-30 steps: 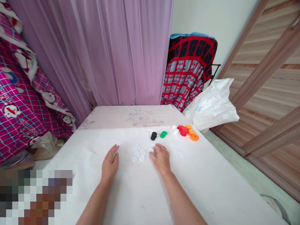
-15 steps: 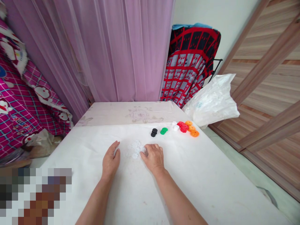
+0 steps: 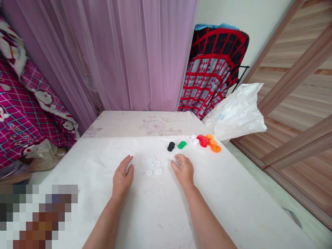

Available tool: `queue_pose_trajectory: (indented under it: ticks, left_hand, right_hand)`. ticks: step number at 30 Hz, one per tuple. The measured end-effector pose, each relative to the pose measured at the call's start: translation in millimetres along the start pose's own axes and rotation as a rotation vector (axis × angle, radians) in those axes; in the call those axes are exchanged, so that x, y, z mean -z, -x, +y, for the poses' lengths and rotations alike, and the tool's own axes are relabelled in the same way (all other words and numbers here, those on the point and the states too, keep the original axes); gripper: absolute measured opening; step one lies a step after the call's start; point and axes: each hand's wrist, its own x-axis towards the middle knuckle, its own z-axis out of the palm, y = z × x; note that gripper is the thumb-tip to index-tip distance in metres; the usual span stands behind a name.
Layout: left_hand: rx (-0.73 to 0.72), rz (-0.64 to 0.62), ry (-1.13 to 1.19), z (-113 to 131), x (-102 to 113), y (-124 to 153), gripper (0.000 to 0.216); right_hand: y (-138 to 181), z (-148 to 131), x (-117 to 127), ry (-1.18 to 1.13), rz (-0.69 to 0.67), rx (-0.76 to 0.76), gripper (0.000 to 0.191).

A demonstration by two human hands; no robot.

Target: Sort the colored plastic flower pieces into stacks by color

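Left hand [image 3: 122, 178]: left of centre, thumb and fingers apart
Right hand [image 3: 183, 170]: right of centre, grip unclear
White pieces [image 3: 151, 165]: centre, between hands

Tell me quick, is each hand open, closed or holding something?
Left hand: open, nothing visible in its grip.
Right hand: partly curled, with something white at its tip; whether that's held, I can't tell.

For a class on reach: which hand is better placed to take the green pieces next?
Probably the right hand: it lies just short of the green pieces, while the left hand is farther, left of the white pile.
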Motion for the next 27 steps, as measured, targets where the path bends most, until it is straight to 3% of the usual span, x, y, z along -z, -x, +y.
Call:
queue_pose_trajectory:
  ticks: [4, 11, 21, 27]
  left_hand:
    - [-0.006, -0.003, -0.012, 0, 1, 1, 0.039]
    - [-0.026, -0.007, -0.019, 2, 3, 1, 0.037]
    - [-0.014, -0.017, -0.025, 2, 2, 0, 0.037]
    - [-0.018, -0.018, -0.02, 4, 2, 1, 0.037]
  right_hand:
    - [-5, 15, 5, -0.039, -0.062, -0.017, 0.019]
    - [-1, -3, 4, 0.013, -0.18, 0.09, 0.017]
    - [-2, -5, 8, 0.049, -0.272, 0.144, 0.02]
    - [-3, -6, 8, 0.039, -0.247, 0.142, 0.018]
